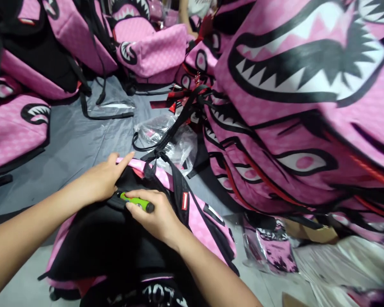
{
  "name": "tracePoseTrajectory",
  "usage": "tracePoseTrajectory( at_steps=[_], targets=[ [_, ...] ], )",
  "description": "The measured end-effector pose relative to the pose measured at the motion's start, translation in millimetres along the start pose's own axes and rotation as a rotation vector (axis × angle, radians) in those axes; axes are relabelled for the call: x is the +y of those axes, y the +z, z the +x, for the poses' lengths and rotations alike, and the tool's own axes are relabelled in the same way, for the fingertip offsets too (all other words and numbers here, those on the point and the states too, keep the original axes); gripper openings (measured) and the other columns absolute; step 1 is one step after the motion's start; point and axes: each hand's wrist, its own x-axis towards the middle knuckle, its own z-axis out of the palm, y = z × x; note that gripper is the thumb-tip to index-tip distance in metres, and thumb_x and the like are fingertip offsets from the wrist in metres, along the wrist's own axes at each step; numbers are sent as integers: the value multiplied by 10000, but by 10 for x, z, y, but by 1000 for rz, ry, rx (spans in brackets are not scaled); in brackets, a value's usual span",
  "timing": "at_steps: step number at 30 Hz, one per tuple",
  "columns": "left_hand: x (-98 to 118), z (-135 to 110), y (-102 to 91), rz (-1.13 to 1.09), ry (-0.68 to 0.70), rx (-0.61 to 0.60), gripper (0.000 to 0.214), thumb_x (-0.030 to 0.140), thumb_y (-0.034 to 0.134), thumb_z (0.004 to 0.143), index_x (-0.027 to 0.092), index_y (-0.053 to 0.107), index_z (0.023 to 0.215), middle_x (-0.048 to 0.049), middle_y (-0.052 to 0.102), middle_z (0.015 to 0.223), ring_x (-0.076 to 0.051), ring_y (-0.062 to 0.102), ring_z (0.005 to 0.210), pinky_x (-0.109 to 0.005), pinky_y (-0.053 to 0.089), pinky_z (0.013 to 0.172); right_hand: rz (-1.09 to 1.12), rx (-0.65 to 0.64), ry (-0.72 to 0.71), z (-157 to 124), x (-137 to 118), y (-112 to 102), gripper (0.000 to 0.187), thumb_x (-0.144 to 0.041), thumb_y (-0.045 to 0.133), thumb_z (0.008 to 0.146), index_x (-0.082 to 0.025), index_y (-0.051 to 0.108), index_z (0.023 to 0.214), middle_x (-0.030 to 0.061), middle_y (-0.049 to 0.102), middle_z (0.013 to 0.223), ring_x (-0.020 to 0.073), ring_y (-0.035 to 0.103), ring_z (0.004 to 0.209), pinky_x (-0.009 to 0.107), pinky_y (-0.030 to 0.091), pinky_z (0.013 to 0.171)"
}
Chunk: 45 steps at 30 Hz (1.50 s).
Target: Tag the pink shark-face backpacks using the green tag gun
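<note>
A pink and black backpack [92, 238] lies before me with its black padded side up. My left hand [107, 177] is closed on its top edge, with one finger stretched along the pink trim. My right hand [156, 211] grips a short green tool [137, 201] with black ends; its exact kind does not show clearly. The tool's tip is on or just above the black fabric, close to my left hand. A black shoulder strap [182, 183] with a small red label runs down the right side of the backpack.
Pink shark-mouth backpacks are piled high on the right [294, 106], and others stand along the back [153, 51] and left [16, 132]. Crumpled clear plastic [166, 136] lies on the grey surface. Bagged pink items [272, 247] sit low right. Part of another person [198, 13] shows at the back.
</note>
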Motion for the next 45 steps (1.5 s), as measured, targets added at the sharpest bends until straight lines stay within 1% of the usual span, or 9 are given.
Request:
tracePoseTrajectory(
  at_steps=[6, 8, 10, 17, 32, 36, 39, 42, 45],
  targets=[
    [18, -15, -11, -5, -14, 12, 972, 169, 550, 793, 277, -7, 1582, -161, 356, 1456, -285, 642, 1076, -363, 536, 856, -165, 758, -209, -73, 78, -987, 146, -253, 519, 954, -208, 646, 896, 69, 728, 1016, 200, 693, 935, 366, 548, 881],
    [33, -8, -31, -19, -25, -17, 965, 166, 553, 792, 254, 10, 1584, -174, 361, 1449, -281, 634, 1095, -355, 527, 876, -459, 675, -21, 78, 417, -1278, 184, -219, 524, 925, -186, 636, 1067, 60, 712, 894, 200, 687, 808, 343, 547, 784],
    [50, -11, -50, -32, -26, -32, 967, 174, 565, 791, 250, 14, 1582, -176, 368, 1446, -272, 621, 1124, -335, 518, 886, -789, 322, 202, 300, 807, -1433, 239, -178, 553, 888, -170, 665, 1098, 89, 700, 968, 225, 682, 880, 340, 523, 804],
    [87, -45, -47, -21, -41, 8, 1014, 126, 592, 776, 324, -10, 1568, -159, 359, 1469, -240, 643, 1061, -307, 515, 839, -812, 21, 236, 955, 1417, -1351, 267, -175, 724, 754, -141, 724, 1019, 178, 610, 1214, 295, 644, 1011, 331, 483, 808],
    [70, -52, 15, -102, -58, 73, 1035, 181, 725, 782, 307, 82, 1582, -179, 332, 1525, -339, 600, 1200, -397, 526, 932, -481, 319, 468, 565, 1103, -1718, 129, -225, 607, 801, -146, 593, 699, -20, 525, 425, 116, 486, 359, 200, 328, 404],
    [43, -77, 87, -148, -45, 145, 1020, 144, 718, 778, 302, 109, 1581, -169, 351, 1524, -334, 588, 1213, -408, 521, 946, -510, 507, 258, 213, 774, -1697, 173, -287, 571, 843, -146, 654, 897, 38, 661, 628, 181, 660, 593, 251, 484, 572],
    [51, -128, 154, -197, -53, 266, 926, 176, 723, 795, 254, 215, 1565, -191, 301, 1570, -380, 476, 1336, -470, 483, 1011, -602, 505, -287, -16, 453, -1503, 164, -236, 526, 888, -183, 676, 928, 67, 719, 849, 190, 695, 765, 293, 544, 718],
    [163, -290, 184, -235, 58, 633, 638, 301, 660, 886, 192, 415, 1465, -187, 354, 1556, -367, 385, 1404, -522, 415, 1071, -718, 458, -737, -162, 162, -1244, 213, -86, 498, 895, -192, 673, 951, 61, 719, 874, 166, 693, 794, 267, 552, 725],
    [386, -522, 164, -293, 335, 974, 431, 348, 607, 933, 184, 533, 1324, -138, 573, 1376, -268, 520, 1273, -459, 428, 1045, -757, 429, -902, -242, -41, -1008, 225, -14, 528, 877, -168, 645, 992, 56, 701, 821, 152, 677, 755, 238, 532, 673]
  ],
)
